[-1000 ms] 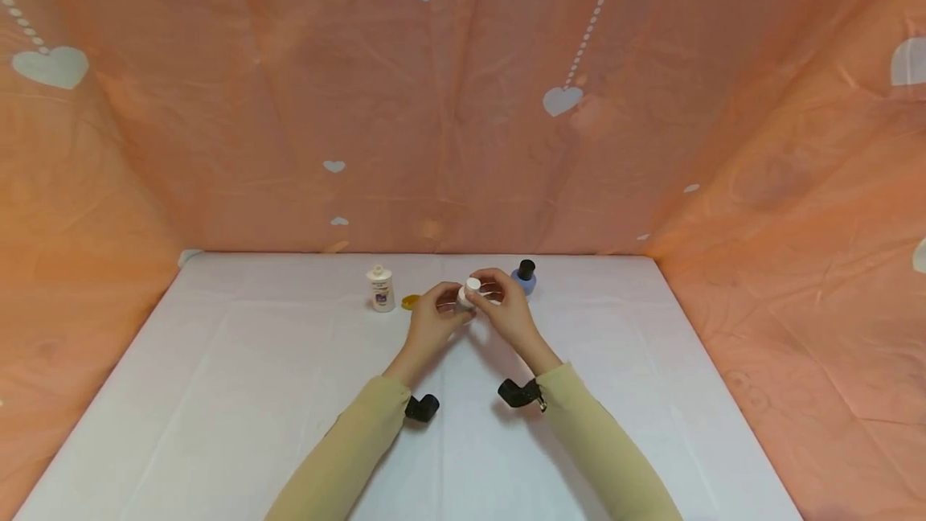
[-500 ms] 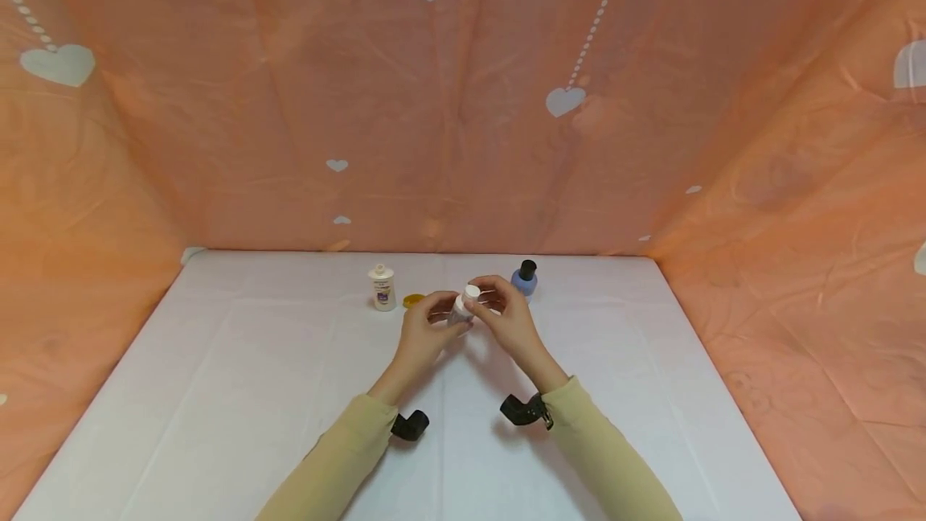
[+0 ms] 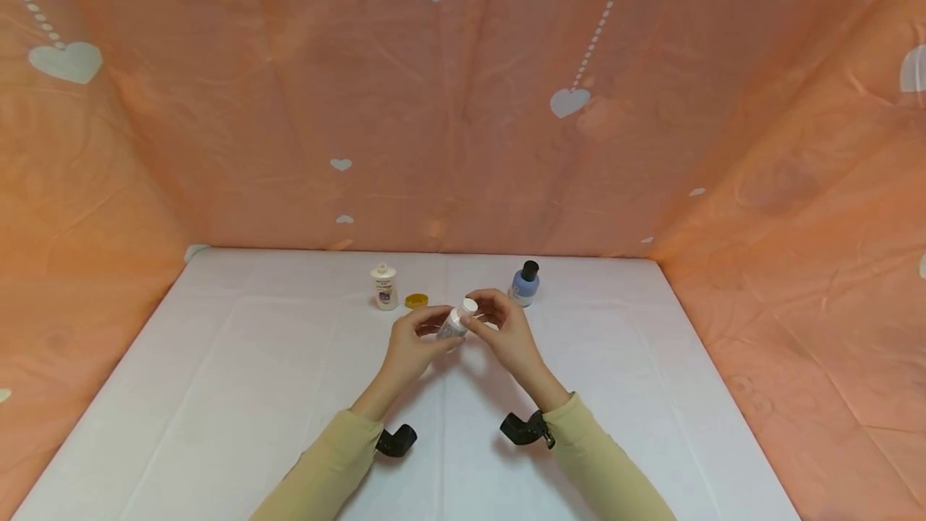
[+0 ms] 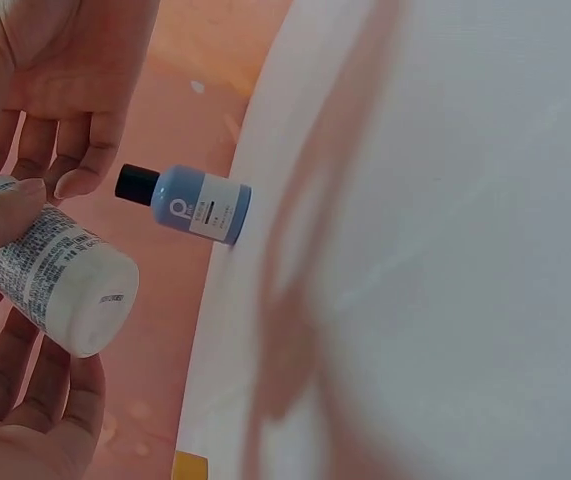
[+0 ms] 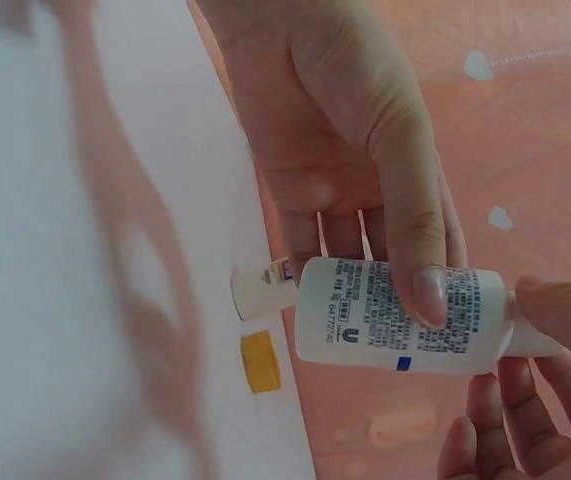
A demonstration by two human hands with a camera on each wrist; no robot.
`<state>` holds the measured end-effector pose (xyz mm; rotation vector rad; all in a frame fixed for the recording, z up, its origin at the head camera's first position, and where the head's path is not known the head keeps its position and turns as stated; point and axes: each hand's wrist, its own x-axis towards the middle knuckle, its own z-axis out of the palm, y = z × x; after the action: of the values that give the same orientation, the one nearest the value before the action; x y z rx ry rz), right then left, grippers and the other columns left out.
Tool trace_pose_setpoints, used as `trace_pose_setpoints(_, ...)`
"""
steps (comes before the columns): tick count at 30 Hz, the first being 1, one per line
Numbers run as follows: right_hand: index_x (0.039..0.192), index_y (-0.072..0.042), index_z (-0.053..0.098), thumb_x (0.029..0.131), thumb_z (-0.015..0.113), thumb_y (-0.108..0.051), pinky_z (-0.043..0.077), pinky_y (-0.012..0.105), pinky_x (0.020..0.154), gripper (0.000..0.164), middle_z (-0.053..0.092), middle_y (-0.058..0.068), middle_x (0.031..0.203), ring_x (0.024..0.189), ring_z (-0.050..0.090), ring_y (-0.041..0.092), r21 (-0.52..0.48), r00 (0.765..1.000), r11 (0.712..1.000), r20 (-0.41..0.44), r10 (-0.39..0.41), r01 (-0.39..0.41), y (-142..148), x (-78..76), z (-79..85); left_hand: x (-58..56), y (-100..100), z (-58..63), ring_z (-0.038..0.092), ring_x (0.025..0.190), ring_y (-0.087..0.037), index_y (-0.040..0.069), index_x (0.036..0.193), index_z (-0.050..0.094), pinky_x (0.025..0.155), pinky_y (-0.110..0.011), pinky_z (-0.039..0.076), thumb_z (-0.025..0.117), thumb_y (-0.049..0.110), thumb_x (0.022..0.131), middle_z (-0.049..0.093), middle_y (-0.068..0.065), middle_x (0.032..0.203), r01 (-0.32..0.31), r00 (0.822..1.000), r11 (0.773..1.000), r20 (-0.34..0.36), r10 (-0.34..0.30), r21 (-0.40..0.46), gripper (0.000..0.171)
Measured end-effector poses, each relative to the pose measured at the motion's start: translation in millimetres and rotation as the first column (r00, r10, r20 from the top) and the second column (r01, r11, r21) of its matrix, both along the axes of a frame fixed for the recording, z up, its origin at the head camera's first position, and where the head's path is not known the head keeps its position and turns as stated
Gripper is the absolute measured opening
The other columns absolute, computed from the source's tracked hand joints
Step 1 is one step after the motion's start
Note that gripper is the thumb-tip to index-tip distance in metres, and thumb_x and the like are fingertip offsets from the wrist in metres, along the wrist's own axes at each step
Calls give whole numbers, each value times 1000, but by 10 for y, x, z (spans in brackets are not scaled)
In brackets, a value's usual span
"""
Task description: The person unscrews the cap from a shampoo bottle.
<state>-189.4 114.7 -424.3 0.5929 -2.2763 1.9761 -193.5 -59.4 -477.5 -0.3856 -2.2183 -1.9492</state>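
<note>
My left hand (image 3: 409, 348) grips the body of a white bottle (image 5: 400, 312) printed with small text, its thumb across the label. At the bottle's other end, my right hand (image 3: 512, 340) pinches the white cap (image 3: 469, 307) between thumb and fingers. The bottle leans in the head view, cap up and to the right, above the table. In the left wrist view its base faces the camera, while the cap end runs to the frame's left edge.
A blue bottle (image 3: 524, 286) with a black cap stands behind the right hand. Beyond the left hand stand another white bottle (image 3: 385, 288) and a yellow cap (image 3: 416, 301) lying on the white table (image 3: 239, 392). Orange cloth (image 3: 405, 103) with hearts hangs behind.
Both hands have drawn the white bottle nearer the body and slightly left, and it tilts more. The yellow cap and the blue bottle now show more fully. The view has shifted slightly.
</note>
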Motion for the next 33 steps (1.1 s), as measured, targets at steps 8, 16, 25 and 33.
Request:
trace_pose_setpoints(8, 116, 14, 53, 83, 72, 1, 50, 39, 84, 40, 58, 22, 108, 94, 57, 26, -37, 996, 999, 87, -5, 8, -38, 76, -76, 75, -45, -100, 65, 89, -21, 7, 111, 70, 82, -43, 52, 85, 3, 69, 67, -5, 104, -10, 1000, 999, -5, 10, -39, 45)
trace_pose_setpoints(16, 111, 8, 53, 82, 74, 0, 50, 30, 81, 37, 59, 18, 100, 89, 55, 21, -73, 987, 994, 145, -76, 87, -71, 97, -136, 207, 6, 16, 65, 89, -33, -2, 109, 68, 78, -47, 54, 83, -6, 68, 66, -15, 103, -14, 1000, 1000, -14, 14, -10, 44)
trace_pose_setpoints(25, 102, 12, 55, 80, 76, 1, 51, 24, 72, 32, 60, 9, 88, 82, 57, 21, -120, 982, 983, 144, -124, 141, -99, 142, -156, 365, 52, 214, 64, 88, -35, -6, 108, 67, 80, -48, 53, 82, -6, 69, 65, -17, 100, -35, 998, 999, -46, 34, -29, 41)
trace_pose_setpoints(33, 101, 10, 58, 80, 76, -2, 51, 24, 72, 30, 62, 19, 92, 83, 59, 24, -104, 981, 981, 123, -151, 164, -112, 182, -151, 216, 57, -133, 65, 88, -30, 2, 108, 70, 80, -43, 54, 86, -1, 66, 67, -11, 100, -68, 996, 997, -54, 67, -20, 45)
